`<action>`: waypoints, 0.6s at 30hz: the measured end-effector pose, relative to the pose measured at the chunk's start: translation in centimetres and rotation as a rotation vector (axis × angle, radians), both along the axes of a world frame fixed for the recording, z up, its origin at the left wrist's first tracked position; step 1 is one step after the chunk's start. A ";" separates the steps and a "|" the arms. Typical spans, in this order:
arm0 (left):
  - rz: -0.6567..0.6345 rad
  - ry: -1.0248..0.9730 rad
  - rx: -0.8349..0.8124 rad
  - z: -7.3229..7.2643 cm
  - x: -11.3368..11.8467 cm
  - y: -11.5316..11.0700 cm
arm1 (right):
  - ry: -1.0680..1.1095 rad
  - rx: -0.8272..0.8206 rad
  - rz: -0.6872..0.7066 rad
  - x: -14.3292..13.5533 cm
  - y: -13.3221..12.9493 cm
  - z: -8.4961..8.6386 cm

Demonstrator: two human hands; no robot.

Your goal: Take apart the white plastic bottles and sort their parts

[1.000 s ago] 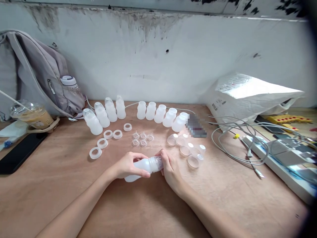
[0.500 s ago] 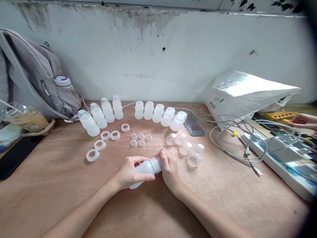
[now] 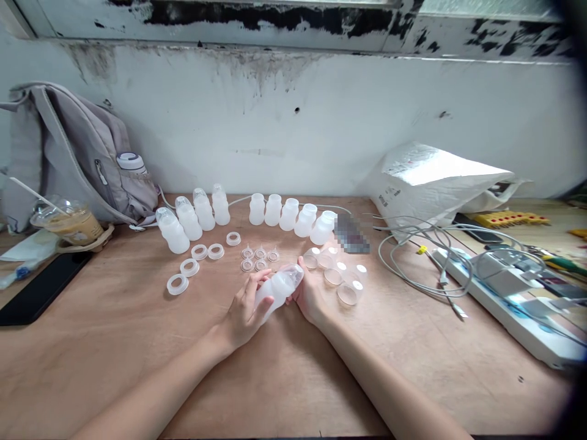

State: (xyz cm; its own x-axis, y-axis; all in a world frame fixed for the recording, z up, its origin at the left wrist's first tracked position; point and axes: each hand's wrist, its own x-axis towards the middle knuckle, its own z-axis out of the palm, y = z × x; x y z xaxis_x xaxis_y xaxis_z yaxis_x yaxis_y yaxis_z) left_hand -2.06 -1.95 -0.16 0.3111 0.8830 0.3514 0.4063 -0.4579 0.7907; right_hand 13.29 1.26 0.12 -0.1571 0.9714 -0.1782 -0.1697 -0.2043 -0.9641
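A frosted baby bottle (image 3: 274,294) with a clear cap lies tilted between my hands, capped end up to the right. My left hand (image 3: 247,308) is closed round its body. My right hand (image 3: 309,296) grips the capped end, thumb against the cap and the other fingers partly hidden behind the bottle. Just beyond lie several clear silicone nipples (image 3: 260,253) in two rows. Several white collar rings (image 3: 189,267) curve away to the left. Several clear dome caps (image 3: 333,276) rest beside my right hand.
Capped bottles (image 3: 203,209) stand at the back left, open bottles (image 3: 288,214) at the back centre. A backpack (image 3: 68,153), an iced drink cup (image 3: 73,223) and a black phone (image 3: 43,287) are left. Coiled cables (image 3: 389,263), a power strip (image 3: 513,311) and a foil bag (image 3: 422,183) are right.
The bottle has turned more upright in my hands, and my right hand has slid from over the cap to its side and underneath. My view has tilted up; another person's hand at right has left view.
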 end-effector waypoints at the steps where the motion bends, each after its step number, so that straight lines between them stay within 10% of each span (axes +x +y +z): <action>1: -0.028 0.028 0.034 -0.1 0.0 0.1 | 0.009 -0.002 -0.002 0.1 0.1 -0.1; 18: -0.190 0.142 -0.125 -0.2 -0.9 1.1 | 0.307 -0.036 -0.063 1.0 1.5 -1.5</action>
